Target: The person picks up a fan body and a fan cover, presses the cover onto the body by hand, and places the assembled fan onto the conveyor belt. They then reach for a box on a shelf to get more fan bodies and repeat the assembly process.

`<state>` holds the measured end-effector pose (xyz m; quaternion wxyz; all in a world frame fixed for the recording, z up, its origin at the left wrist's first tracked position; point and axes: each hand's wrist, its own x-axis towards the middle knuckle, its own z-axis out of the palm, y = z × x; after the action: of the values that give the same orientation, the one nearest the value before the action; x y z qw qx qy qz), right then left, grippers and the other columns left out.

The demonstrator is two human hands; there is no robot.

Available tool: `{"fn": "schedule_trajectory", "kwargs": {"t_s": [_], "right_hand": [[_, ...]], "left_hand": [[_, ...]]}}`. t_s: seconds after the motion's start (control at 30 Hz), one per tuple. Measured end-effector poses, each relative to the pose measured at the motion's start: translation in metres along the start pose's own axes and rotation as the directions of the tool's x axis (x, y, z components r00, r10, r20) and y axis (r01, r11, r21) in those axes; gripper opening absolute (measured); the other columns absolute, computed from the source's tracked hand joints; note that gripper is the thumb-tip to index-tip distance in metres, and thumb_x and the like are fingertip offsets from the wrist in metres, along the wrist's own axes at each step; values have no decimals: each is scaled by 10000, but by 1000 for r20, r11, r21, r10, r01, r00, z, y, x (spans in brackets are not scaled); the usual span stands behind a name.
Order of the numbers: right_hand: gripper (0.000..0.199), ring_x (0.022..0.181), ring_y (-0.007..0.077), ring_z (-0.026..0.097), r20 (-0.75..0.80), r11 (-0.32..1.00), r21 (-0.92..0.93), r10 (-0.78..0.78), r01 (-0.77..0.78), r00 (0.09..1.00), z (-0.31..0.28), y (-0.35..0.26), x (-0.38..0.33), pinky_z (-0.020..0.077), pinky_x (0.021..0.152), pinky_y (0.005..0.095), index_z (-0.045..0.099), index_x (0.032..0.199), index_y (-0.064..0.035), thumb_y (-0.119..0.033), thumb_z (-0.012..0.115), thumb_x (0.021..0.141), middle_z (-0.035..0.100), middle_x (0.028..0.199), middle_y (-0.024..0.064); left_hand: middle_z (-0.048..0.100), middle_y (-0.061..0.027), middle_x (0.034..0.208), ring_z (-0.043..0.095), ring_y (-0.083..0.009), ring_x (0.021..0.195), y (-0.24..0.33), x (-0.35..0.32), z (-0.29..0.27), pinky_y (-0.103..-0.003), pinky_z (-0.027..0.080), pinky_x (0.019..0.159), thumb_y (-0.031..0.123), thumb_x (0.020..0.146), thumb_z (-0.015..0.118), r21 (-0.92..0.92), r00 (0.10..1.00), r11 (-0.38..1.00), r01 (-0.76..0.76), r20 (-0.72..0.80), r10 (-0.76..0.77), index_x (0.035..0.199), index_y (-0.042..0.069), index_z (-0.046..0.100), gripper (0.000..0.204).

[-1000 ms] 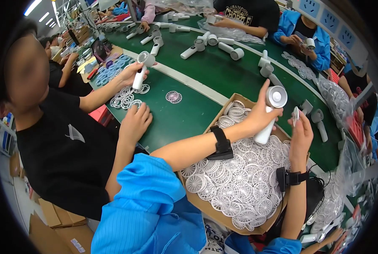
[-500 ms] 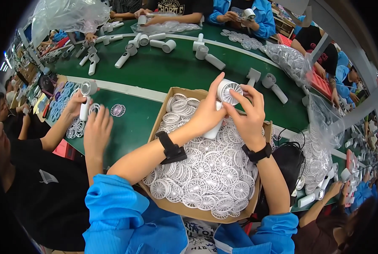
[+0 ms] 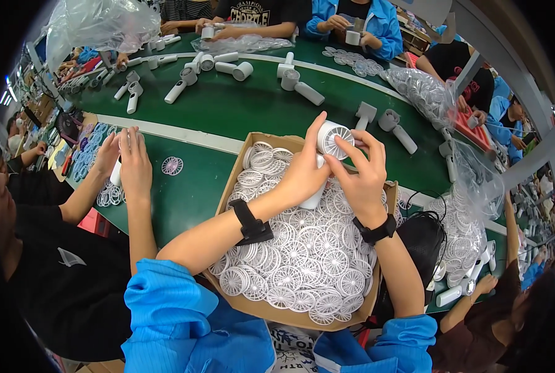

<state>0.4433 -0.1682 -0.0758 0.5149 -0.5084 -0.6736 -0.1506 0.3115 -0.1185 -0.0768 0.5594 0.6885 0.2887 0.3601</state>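
Note:
Over a cardboard box, my left hand grips a white handheld fan by its neck and the side of its round head. A white spoked grille cover sits on the front of that head, facing up toward me. My right hand has its thumb and fingers pressed against the cover and its rim. Part of the fan's handle shows below my left hand; the rest of its neck is hidden. The open cardboard box beneath both hands is heaped with loose white grille covers.
Several white fans lie on the green conveyor beyond the box. At the left, a co-worker's hands are beside a purple-white grille. A clear bag of covers and a black cable lie at the right.
The fans on the conveyor have shifted slightly left. My right fingers have moved a little over the grille cover. The left co-worker's hands have come together around a fan.

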Motion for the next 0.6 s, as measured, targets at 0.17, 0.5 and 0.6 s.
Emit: {"fn": "schedule_trajectory", "kwargs": {"t_s": [0.17,0.5,0.6], "right_hand": [[383,900,264,532,-19,997,27,73,-73,997,2,-2,-2,495,745,345,691,1007,-70,-81,797,639,564,1074,118],[305,909,206,528,55,996,-68,53,-50,997,3,15,0,501,711,299,656,1082,-65,-105,705,783,562,1084,100],[342,920,181,538,143,902,311,267,-300,953,4,15,1,505,705,279,592,1177,-59,-122,648,846,561,1107,94]], "left_hand": [[605,-249,1073,664,-343,863,-9,2,6,-404,534,710,44,883,510,87,993,991,-106,-43,110,1478,206,41,775],[536,-162,1107,622,-214,825,-2,-2,6,-323,540,668,74,934,473,-120,992,989,82,105,-70,1472,190,47,696],[540,-129,1034,603,-172,711,5,-2,2,-300,531,590,131,963,439,-306,981,943,129,176,-77,1469,214,69,632]]}}
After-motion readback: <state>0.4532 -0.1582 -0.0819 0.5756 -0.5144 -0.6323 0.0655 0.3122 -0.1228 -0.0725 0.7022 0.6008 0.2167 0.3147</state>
